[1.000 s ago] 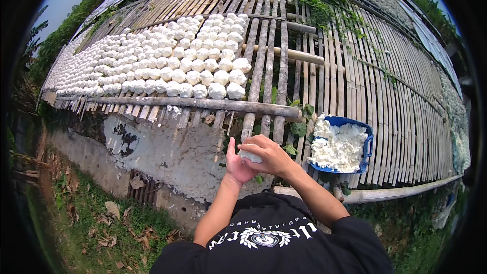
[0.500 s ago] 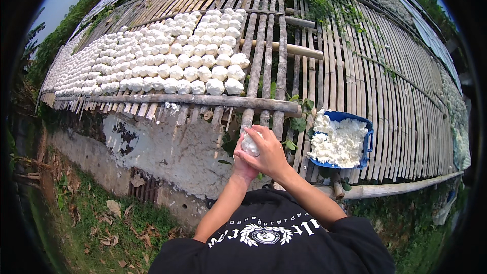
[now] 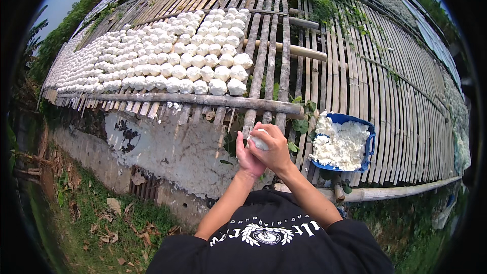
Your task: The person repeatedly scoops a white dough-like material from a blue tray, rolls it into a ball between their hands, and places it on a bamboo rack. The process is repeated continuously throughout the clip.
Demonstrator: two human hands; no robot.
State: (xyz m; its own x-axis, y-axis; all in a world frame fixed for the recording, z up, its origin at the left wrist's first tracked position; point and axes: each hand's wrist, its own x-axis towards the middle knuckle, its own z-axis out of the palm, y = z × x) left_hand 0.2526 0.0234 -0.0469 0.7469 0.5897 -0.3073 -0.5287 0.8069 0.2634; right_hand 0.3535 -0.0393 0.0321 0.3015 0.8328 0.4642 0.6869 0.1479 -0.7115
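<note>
Wearing a black shirt [image 3: 284, 259] with white lettering [image 3: 305, 229] and a wreathed emblem [image 3: 267, 236]. Reaching forward with both forearms [image 3: 312, 196] angled inward. Grasping a white lump [image 3: 259, 142] between cupped left hand [image 3: 247, 160] and overlapping right hand [image 3: 275, 149], left of the blue tub [image 3: 367, 159].

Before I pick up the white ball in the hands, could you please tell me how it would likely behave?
The white ball is probably crumbly, since the similar white material in the blue tub lies in ragged clumps. Being roundish, it might roll if pushed, though similar lumps rest in rows on the bamboo slats.
</note>
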